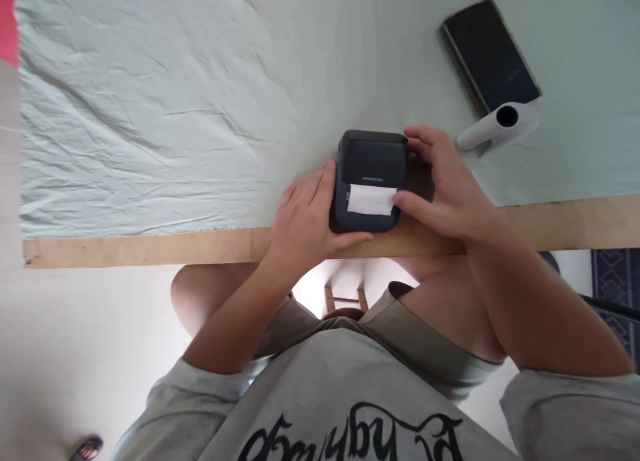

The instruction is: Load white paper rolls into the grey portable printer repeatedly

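A dark, rounded-square device with small lettering lies near the table's front edge. A white paper strip shows across its lower half. Along the device's left side rests my left hand, fingers together against it and thumb at its front edge. My right hand is at the right side, its thumb touching the right end of the strip and its fingers curled by the upper right corner.
A dark phone-like slab lies at the back right of the cloth-covered table. Beside its near end is a white handheld object with a round dark opening. A wooden strip borders the front edge.
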`<state>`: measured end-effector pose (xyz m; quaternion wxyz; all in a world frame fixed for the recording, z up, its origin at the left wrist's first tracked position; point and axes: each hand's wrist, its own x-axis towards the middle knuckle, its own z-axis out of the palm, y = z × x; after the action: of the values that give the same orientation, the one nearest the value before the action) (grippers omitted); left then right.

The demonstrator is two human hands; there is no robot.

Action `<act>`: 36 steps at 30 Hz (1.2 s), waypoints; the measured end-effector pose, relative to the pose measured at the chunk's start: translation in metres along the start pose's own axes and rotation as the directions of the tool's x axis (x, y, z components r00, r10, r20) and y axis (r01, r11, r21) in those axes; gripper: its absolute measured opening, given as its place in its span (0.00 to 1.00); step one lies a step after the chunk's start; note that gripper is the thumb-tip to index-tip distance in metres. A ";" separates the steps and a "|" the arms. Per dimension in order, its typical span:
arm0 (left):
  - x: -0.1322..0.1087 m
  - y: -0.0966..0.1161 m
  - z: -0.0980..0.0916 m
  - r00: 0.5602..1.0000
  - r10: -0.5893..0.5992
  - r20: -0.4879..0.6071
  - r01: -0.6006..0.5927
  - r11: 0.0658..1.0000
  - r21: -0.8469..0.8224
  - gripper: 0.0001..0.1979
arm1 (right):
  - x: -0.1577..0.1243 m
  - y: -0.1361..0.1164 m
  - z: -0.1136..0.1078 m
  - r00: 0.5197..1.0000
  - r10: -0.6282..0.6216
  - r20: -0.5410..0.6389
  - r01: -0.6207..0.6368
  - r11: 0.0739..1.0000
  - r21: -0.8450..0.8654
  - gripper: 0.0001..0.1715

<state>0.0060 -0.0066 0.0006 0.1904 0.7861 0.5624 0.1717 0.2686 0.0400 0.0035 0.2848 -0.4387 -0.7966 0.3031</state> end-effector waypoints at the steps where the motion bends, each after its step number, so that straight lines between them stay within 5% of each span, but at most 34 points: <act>1: 0.001 -0.001 0.000 1.000 -0.001 -0.004 0.001 1.000 -0.013 0.61 | -0.001 0.000 0.000 1.000 -0.011 0.021 0.011 1.000 0.006 0.51; 5: 0.004 -0.004 -0.001 1.000 -0.007 -0.024 0.006 0.998 -0.055 0.62 | -0.002 -0.002 0.000 0.998 -0.018 0.056 0.017 1.000 0.018 0.69; 11: 0.006 -0.001 -0.003 1.000 -0.028 -0.010 0.027 0.997 -0.075 0.56 | -0.002 0.000 0.000 0.998 0.020 0.055 -0.021 1.000 0.016 0.72; 15: 0.006 -0.002 -0.006 1.000 -0.022 -0.004 0.022 0.996 -0.084 0.55 | -0.001 0.010 -0.001 0.998 -0.015 0.058 0.008 0.993 0.118 0.61; 19: 0.006 -0.003 -0.008 1.000 -0.020 -0.003 0.019 0.985 -0.171 0.37 | 0.004 0.011 0.001 0.999 0.012 0.038 -0.021 0.973 0.230 0.39; 26: 0.003 0.002 -0.008 1.000 -0.012 -0.018 0.010 0.993 -0.119 0.34 | 0.015 -0.002 -0.006 0.989 0.092 -0.117 -0.084 0.994 0.073 0.42; 33: 0.001 -0.003 -0.004 0.998 0.034 -0.052 -0.037 0.997 -0.064 0.36 | 0.027 -0.028 -0.005 0.941 0.176 -0.288 -0.145 0.981 0.127 0.16; 36: 0.000 -0.006 -0.002 0.995 0.065 -0.069 -0.068 0.997 -0.043 0.36 | 0.031 -0.041 0.001 0.919 0.169 -0.356 -0.152 0.986 0.074 0.14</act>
<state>0.0003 -0.0045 -0.0003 0.1830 0.7937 0.5379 0.2170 0.2326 0.0491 0.0390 0.4105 -0.5442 -0.6849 0.2575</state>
